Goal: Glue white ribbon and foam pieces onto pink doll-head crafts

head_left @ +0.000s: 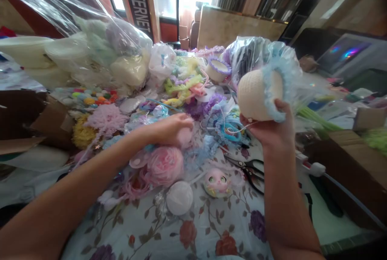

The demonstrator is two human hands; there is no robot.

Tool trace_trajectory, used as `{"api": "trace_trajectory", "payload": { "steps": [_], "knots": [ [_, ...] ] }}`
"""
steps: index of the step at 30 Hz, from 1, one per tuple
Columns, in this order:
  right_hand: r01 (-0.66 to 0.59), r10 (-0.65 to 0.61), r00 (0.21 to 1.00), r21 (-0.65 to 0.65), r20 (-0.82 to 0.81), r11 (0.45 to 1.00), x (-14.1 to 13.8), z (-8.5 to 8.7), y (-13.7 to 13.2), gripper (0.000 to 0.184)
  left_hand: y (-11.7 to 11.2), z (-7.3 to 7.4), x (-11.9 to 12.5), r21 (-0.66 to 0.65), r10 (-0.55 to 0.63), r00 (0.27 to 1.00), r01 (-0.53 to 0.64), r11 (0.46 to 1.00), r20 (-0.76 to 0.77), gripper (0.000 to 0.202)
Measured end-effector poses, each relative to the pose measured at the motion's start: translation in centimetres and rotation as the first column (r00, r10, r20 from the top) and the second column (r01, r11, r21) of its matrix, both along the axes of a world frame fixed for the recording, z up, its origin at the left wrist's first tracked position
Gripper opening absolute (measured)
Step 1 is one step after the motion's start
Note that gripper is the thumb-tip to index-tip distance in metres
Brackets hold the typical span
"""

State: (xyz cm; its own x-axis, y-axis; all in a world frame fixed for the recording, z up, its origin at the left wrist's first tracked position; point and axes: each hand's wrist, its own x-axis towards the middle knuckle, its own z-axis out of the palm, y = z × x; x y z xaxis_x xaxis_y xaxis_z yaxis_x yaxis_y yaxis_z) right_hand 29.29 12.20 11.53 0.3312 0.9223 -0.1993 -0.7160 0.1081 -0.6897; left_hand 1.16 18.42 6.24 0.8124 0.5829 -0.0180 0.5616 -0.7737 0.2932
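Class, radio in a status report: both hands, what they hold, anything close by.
Right hand gripping cream hat with blue frill, raised. Left hand curled over pink pompom, grip unclear. Scissors lie beside right wrist.

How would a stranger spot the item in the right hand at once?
Above the right side of the floral tablecloth, in front of a clear plastic bag, the right hand holds up a cream knitted cap. Its pale blue frilled rim sets it apart from the purple-trimmed cap behind.
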Motion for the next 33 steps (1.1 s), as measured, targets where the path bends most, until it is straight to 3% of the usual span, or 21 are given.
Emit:
{"api": "trace_trajectory", "payload": {
  "steps": [3, 6, 8, 10, 12, 14, 15, 16, 17, 18, 19, 20, 21, 23, 25, 27, 31, 33],
  "knots": [
    [-0.081, 0.079, 0.996, -0.059, -0.035, 0.995, -1.5, -0.4, 0.2, 0.029, -1.1, 0.2, -0.9, -0.052, -0.035, 0.994, 0.030, 0.998, -0.102, 0.057],
    [-0.156, 0.151, 0.987, -0.099, -0.052, 0.983, -3.4, -1.2, 0.5, 0.028, -1.5, 2.0, -1.6, -0.171, 0.005, 0.999, -0.012, 0.985, -0.037, 0.058],
    [-0.172, 0.171, 0.985, -0.078, -0.022, 0.982, -5.0, -2.1, 0.6, 0.031, -1.7, 3.8, -1.7, -0.196, 0.183, 0.972, -0.152, 0.969, 0.147, 0.045],
    [-0.192, 0.195, 0.980, -0.061, 0.041, 0.980, -6.8, -3.2, 0.4, 0.033, -1.9, 5.3, -1.5, -0.218, 0.407, 0.843, -0.349, 0.911, 0.352, 0.047],
    [-0.362, 0.371, 0.918, -0.088, 0.142, 0.928, -8.4, -4.3, -0.2, 0.034, -2.1, 6.0, -1.2, -0.228, 0.542, 0.715, -0.495, 0.839, 0.441, 0.063],
    [-0.614, 0.620, 0.711, -0.137, 0.331, 0.777, -9.1, -5.1, -0.9, 0.038, -2.2, 5.8, -0.9, -0.181, 0.594, 0.703, -0.574, 0.798, 0.390, 0.084],
    [-0.678, 0.670, 0.594, -0.172, 0.446, 0.715, -8.9, -5.3, -1.3, 0.041, -2.2, 5.5, -0.9, -0.156, 0.612, 0.715, -0.599, 0.785, 0.337, 0.089],
    [-0.680, 0.650, 0.504, -0.202, 0.569, 0.705, -8.4, -5.4, -1.7, 0.046, -2.2, 5.1, -1.0, -0.146, 0.632, 0.724, -0.619, 0.772, 0.276, 0.089],
    [-0.618, 0.559, 0.447, -0.211, 0.698, 0.757, -7.6, -5.5, -2.0, 0.052, -2.1, 4.8, -1.3, -0.155, 0.655, 0.722, -0.637, 0.755, 0.223, 0.085],
    [-0.497, 0.416, 0.390, -0.193, 0.821, 0.846, -6.6, -5.5, -2.2, 0.059, -2.1, 4.5, -1.5, -0.181, 0.681, 0.709, -0.657, 0.732, 0.183, 0.080],
    [-0.334, 0.254, 0.300, -0.148, 0.919, 0.931, -5.5, -5.7, -2.1, 0.066, -2.1, 4.3, -1.8, -0.210, 0.708, 0.689, -0.677, 0.705, 0.153, 0.076],
    [-0.164, 0.119, 0.157, -0.093, 0.980, 0.982, -4.4, -6.0, -2.0, 0.074, -2.1, 4.2, -2.1, -0.232, 0.732, 0.667, -0.697, 0.679, 0.138, 0.074],
    [-0.029, 0.077, -0.017, -0.077, 0.997, 0.997, -3.4, -6.5, -1.6, 0.082, -2.1, 4.2, -2.3, -0.245, 0.750, 0.648, -0.711, 0.659, 0.134, 0.074],
    [0.122, 0.217, -0.280, -0.189, 0.935, 0.974, -2.1, -7.5, -0.3, 0.098, -2.2, 4.1, -2.6, -0.272, 0.773, 0.618, -0.726, 0.631, 0.144, 0.072],
    [0.211, 0.380, -0.393, -0.320, 0.837, 0.924, -1.9, -8.4, 1.5, 0.107, -2.1, 3.9, -2.8, -0.304, 0.795, 0.582, -0.737, 0.604, 0.168, 0.069],
    [0.248, 0.435, -0.465, -0.358, 0.771, 0.900, -2.7, -8.7, 3.4, 0.100, -1.9, 3.5, -2.9, -0.346, 0.809, 0.549, -0.733, 0.586, 0.207, 0.068],
    [0.129, 0.367, -0.594, -0.365, 0.716, 0.922, -6.3, -8.3, 6.1, 0.045, -1.4, 2.6, -3.2, -0.402, 0.822, 0.505, -0.717, 0.570, 0.265, 0.075],
    [0.075, 0.318, -0.631, -0.353, 0.707, 0.933, -8.5, -8.2, 6.5, 0.032, -1.3, 2.6, -3.2, -0.410, 0.826, 0.497, -0.717, 0.564, 0.266, 0.076]
  ]
}}
